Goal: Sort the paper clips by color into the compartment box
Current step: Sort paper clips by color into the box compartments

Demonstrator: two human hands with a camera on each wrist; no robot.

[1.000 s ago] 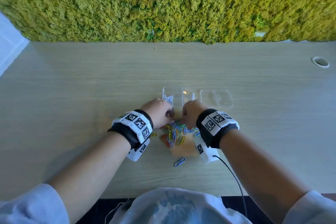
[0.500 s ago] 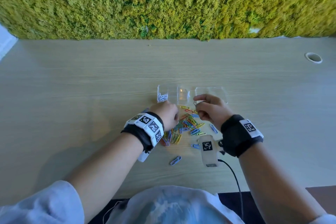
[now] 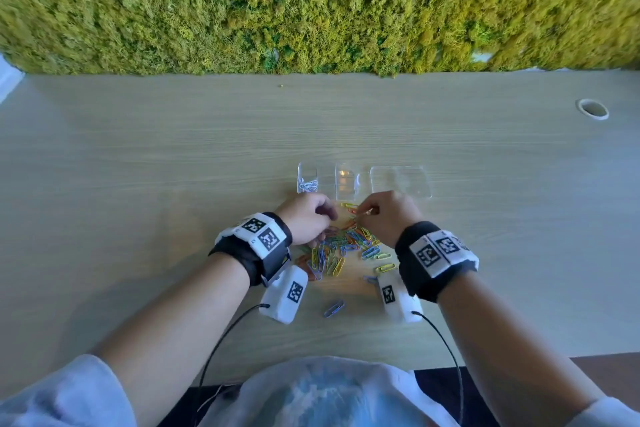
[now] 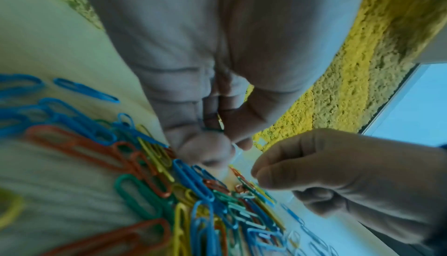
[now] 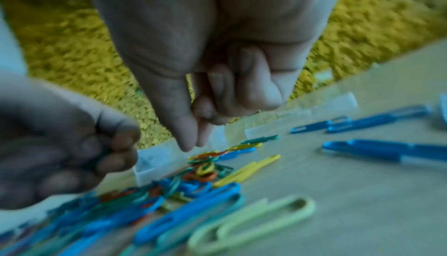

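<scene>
A clear compartment box lies open on the desk, with pale clips in its left cell. Just in front of it is a mixed pile of coloured paper clips. My left hand hovers over the pile's far left, its fingers curled round green clips. At the pile's far edge my right hand pinches thumb and forefinger on what looks like an orange clip.
The box's clear lid lies flat to its right. One blue clip sits alone nearer me. A cable hole is at the far right of the desk, and a moss wall backs it.
My right hand went out to the box half a second ago and has come back to the far edge of the pile. The left hand stayed over the pile.
</scene>
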